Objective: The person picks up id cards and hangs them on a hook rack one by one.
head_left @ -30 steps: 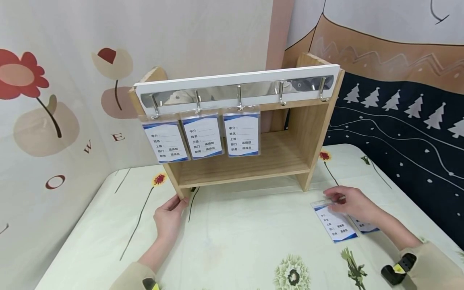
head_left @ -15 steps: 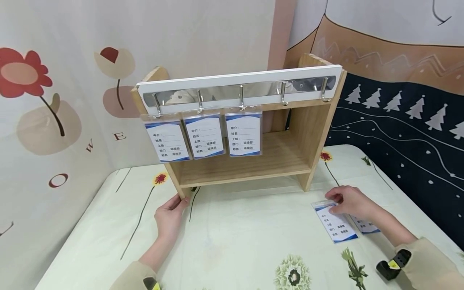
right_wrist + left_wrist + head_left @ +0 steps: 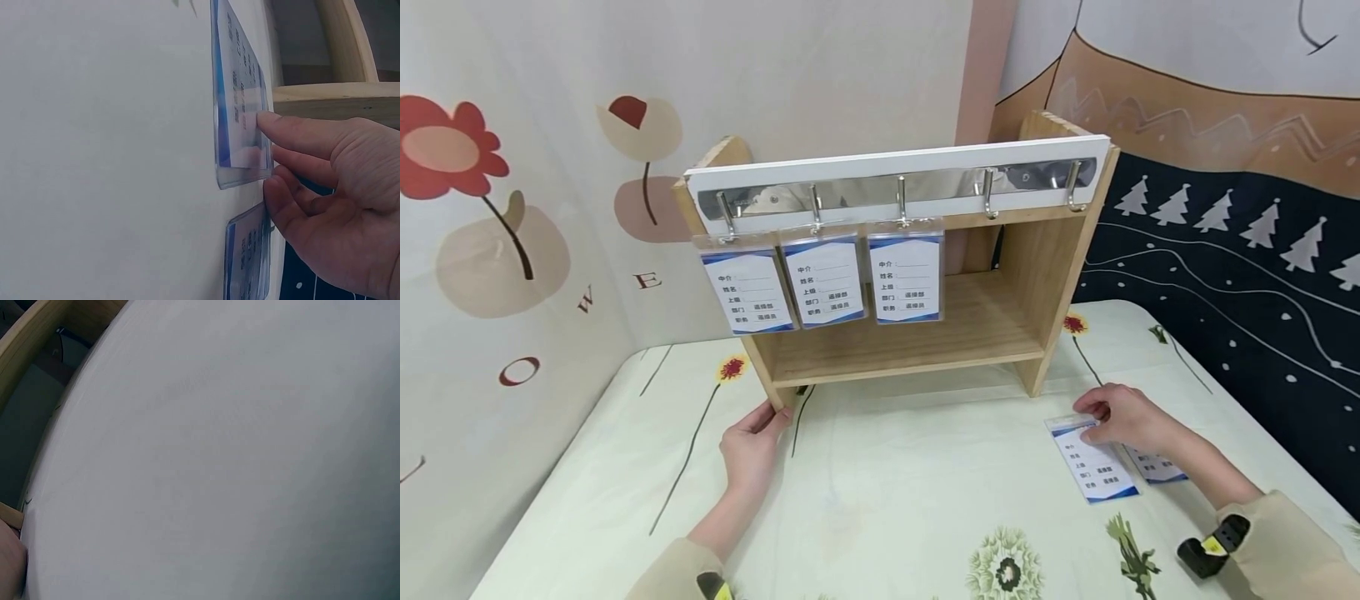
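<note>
At the lower left corner of the wooden shelf [image 3: 910, 354], my left hand [image 3: 748, 450] holds the foot of the side panel between thumb and fingers. Over on the right, my right hand [image 3: 1131, 417] pinches the top end of a blue-and-white badge [image 3: 1096, 467]; in the right wrist view one fingertip lies on the face of this badge [image 3: 240, 100], with other fingers at its far edge. A second badge [image 3: 1157, 467] lies beside it, partly hidden by the right hand. Three similar badges [image 3: 748, 292] hang side by side from the hooks on the left and middle.
A white rail [image 3: 895, 158] with several metal hooks runs across the shelf's top front. The two hooks [image 3: 988, 196] on the right carry nothing. A floral cloth [image 3: 880, 483] covers the table, and printed curtains stand behind and to the right.
The right hand's fingers have shifted slightly at the badge's top end. The left hand stays on the shelf's foot, and the view has moved a little.
</note>
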The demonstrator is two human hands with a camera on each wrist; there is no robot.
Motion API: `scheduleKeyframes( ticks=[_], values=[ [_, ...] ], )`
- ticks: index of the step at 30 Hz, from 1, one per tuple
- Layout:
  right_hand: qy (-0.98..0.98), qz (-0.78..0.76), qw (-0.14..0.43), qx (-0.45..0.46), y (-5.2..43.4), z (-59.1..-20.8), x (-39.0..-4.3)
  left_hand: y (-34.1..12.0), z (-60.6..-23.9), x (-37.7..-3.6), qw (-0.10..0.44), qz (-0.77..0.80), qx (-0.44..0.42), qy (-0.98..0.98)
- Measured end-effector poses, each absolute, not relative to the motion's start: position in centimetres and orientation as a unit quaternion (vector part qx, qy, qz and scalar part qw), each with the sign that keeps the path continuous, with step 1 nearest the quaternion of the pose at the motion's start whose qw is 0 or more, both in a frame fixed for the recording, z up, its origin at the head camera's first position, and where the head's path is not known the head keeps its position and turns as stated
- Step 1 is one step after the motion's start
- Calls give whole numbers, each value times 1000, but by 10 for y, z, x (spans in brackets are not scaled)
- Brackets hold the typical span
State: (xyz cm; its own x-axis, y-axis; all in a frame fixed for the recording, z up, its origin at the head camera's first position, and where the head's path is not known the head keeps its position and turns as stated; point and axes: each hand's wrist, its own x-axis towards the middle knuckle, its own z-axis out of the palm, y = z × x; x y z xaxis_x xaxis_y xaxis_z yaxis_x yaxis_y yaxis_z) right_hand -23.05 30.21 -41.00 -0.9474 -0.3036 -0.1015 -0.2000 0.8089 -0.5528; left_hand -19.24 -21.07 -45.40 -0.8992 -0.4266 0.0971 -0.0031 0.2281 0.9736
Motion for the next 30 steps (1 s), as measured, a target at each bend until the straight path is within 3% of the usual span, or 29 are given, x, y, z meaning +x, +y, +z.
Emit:
scheduleKeyframes(
  ticks=[10, 30],
  values=[
    [944, -287, 69, -145, 305, -414, -229, -211, -454, -193, 177, -606, 142, -763],
    [891, -411, 78, -179, 306, -401, -226, -210, -454, -194, 184, -601, 142, -765]
  ],
)
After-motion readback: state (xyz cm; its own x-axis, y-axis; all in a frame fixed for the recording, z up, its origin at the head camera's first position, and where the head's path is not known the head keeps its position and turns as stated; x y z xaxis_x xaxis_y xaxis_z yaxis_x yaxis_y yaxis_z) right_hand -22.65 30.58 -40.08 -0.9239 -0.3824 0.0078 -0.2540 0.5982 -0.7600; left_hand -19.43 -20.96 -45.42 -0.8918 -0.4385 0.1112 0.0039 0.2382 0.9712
